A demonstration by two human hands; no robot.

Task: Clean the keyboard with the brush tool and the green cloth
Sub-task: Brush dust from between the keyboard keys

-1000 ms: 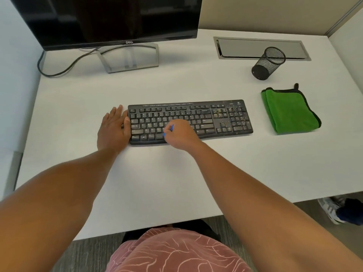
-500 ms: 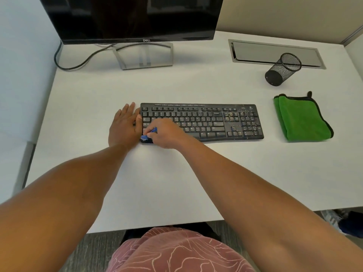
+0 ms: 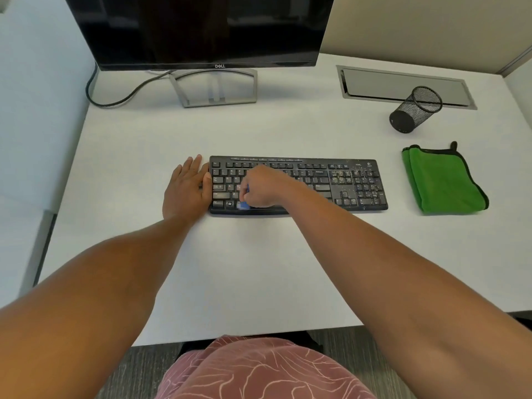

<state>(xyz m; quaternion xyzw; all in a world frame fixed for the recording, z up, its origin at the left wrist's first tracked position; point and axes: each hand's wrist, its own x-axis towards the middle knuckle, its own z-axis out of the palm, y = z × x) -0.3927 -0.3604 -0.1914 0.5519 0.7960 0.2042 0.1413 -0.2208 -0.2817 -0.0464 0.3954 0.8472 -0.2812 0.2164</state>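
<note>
A black keyboard (image 3: 331, 180) lies across the middle of the white desk (image 3: 259, 269), with pale crumbs scattered over its right-hand keys. My right hand (image 3: 263, 187) grips a small blue brush tool (image 3: 244, 203), whose blurred tip touches the bottom row of keys on the left part of the keyboard. My left hand (image 3: 187, 188) lies flat on the desk with straight fingers, its thumb side pressed against the keyboard's left edge. The folded green cloth (image 3: 442, 180) lies on the desk to the right of the keyboard, apart from both hands.
A dark monitor (image 3: 201, 30) on a silver stand (image 3: 214, 87) sits behind the keyboard, its cable (image 3: 115, 96) looping at the left. A black mesh pen cup (image 3: 416, 109) lies tipped at the back right, in front of a grey cable hatch (image 3: 403, 84).
My right hand has swept the brush from mid-keyboard to its lower left corner, then slightly right along the bottom row. My left hand has stayed at the keyboard's left edge.
</note>
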